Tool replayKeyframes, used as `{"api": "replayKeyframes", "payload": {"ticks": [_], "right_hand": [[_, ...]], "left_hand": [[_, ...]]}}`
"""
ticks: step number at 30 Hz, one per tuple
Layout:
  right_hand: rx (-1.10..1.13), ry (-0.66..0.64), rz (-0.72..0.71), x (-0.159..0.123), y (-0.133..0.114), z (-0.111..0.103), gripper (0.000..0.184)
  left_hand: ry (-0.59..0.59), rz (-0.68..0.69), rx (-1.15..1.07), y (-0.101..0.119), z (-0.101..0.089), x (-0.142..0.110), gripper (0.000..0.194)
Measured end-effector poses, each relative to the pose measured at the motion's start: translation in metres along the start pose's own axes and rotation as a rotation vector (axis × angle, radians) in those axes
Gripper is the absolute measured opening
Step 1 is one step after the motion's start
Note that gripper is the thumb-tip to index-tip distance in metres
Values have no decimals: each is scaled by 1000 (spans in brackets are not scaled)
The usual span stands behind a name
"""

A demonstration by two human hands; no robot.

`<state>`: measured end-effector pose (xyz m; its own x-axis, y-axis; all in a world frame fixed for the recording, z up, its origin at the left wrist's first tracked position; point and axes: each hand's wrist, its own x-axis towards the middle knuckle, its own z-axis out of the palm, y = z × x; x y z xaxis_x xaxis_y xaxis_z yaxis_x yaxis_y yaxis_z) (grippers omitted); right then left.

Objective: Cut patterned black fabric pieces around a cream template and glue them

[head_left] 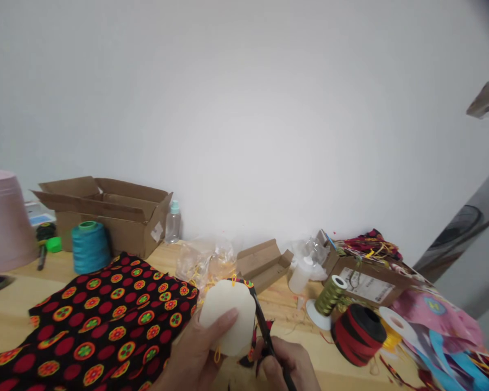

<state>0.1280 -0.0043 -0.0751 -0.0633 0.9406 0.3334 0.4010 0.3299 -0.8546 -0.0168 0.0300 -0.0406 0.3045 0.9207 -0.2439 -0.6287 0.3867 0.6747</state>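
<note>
My left hand [204,347] grips an off-white card [228,301] with rounded corners, its thumb pressed flat on the face. Small yellow cord loops stick out at the card's top and bottom. Strips of dark patterned fabric show along the card's right edge. In my right hand [287,361] is a pair of dark scissors [261,317], the blades pointing up along that right edge, by the fabric. How far the blades are apart is hard to see. To the left of my left hand a black cloth with red and orange round motifs [118,309] lies spread out.
Behind the cloth stand a teal thread cone [90,247], an open cardboard box [106,228] and a spray bottle [173,222]. A pink bin [6,222] is far left. At right are a green thread spool [330,296], a red-and-black ribbon roll [358,334] and a filled carton [367,279].
</note>
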Motion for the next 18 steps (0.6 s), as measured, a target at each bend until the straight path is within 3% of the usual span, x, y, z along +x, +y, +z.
{"api": "replayKeyframes", "payload": {"ticks": [6,14,18], "right_hand": [[-34,-26,-25,1,-1,-9,54],[-44,12,-13,-7,13,-15,48],[23,-34,40,-4,16,-14,50]], "left_hand": [[-20,26,68,6,-1,-1,55],[-125,29,134,10,-2,1,45],[-150,42,140,10,-5,2,36]]}}
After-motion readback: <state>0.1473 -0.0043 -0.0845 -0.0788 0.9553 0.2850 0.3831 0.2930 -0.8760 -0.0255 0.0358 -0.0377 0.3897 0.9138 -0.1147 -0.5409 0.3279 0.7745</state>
